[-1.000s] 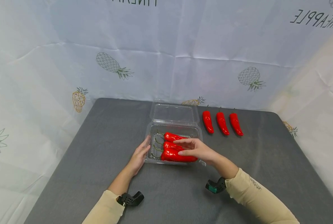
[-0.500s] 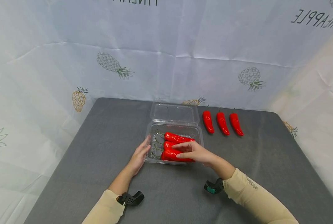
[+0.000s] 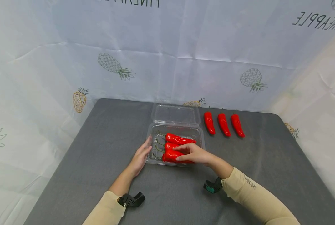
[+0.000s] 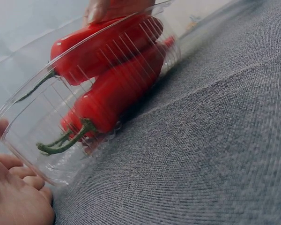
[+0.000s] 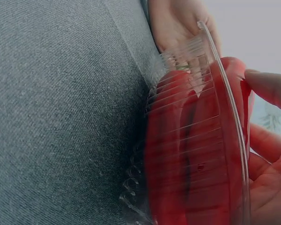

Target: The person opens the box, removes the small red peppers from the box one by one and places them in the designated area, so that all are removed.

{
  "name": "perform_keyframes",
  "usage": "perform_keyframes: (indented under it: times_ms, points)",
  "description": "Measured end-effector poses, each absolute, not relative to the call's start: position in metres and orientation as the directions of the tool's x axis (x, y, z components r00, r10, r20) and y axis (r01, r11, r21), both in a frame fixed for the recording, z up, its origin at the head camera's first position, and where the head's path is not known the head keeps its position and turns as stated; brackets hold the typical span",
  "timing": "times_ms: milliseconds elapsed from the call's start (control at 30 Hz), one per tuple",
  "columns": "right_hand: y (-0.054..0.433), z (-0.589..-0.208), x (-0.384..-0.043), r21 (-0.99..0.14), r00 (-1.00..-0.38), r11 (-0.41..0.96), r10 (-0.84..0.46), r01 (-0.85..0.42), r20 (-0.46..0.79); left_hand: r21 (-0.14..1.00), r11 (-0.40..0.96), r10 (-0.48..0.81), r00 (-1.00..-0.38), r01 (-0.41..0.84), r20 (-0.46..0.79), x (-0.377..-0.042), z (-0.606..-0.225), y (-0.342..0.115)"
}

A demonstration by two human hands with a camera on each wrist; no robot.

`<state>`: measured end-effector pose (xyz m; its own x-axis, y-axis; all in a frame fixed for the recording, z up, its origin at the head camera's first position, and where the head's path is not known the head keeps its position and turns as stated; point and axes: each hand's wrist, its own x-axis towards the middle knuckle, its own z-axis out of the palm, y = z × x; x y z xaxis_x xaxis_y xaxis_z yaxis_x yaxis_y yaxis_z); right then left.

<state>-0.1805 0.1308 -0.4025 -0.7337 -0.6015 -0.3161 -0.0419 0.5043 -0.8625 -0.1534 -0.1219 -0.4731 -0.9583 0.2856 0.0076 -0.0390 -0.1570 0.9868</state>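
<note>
A clear plastic clamshell box (image 3: 200, 133) stands mid-table with its lid (image 3: 175, 113) folded back. Several red chili peppers lie in it side by side, green stems to the left. My right hand (image 3: 195, 153) reaches over the box's right side and pinches the upper front chili pepper (image 3: 170, 155) between thumb and fingers. In the right wrist view that thumb presses on the pepper (image 5: 235, 68) above the rim. My left hand (image 3: 139, 156) rests against the box's left wall, fingers extended along it. Through the wall in the left wrist view, one chili pepper (image 4: 75, 51) lies over others.
Three more chili peppers (image 3: 224, 124) lie in a row on the grey table (image 3: 108, 131), right of the lid. A pale cloth (image 3: 167, 75) with printed pineapples hangs behind the table and along its sides. Each wrist bears a black camera mount (image 3: 132, 199).
My right hand has moved slightly left and down into the box, its thumb and fingers coming onto the upper front chili pepper. The left hand, the box and the row of three have stayed put.
</note>
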Motion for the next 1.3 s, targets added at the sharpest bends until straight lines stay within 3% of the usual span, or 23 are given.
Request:
perform_keyframes:
  times_ms: [1000, 1300]
  points:
    - [0.135, -0.383, -0.187, -0.853, -0.736, 0.497, -0.636, -0.159, -0.234, 0.984, -0.174, 0.293, -0.956, -0.035, 0.018, -0.155, -0.475, -0.122]
    - [0.146, -0.376, -0.191, -0.877, -0.773, 0.475, -0.581, -0.070, -0.253, 0.986, -0.161, 0.289, -0.957, -0.034, 0.014, -0.153, -0.474, -0.121]
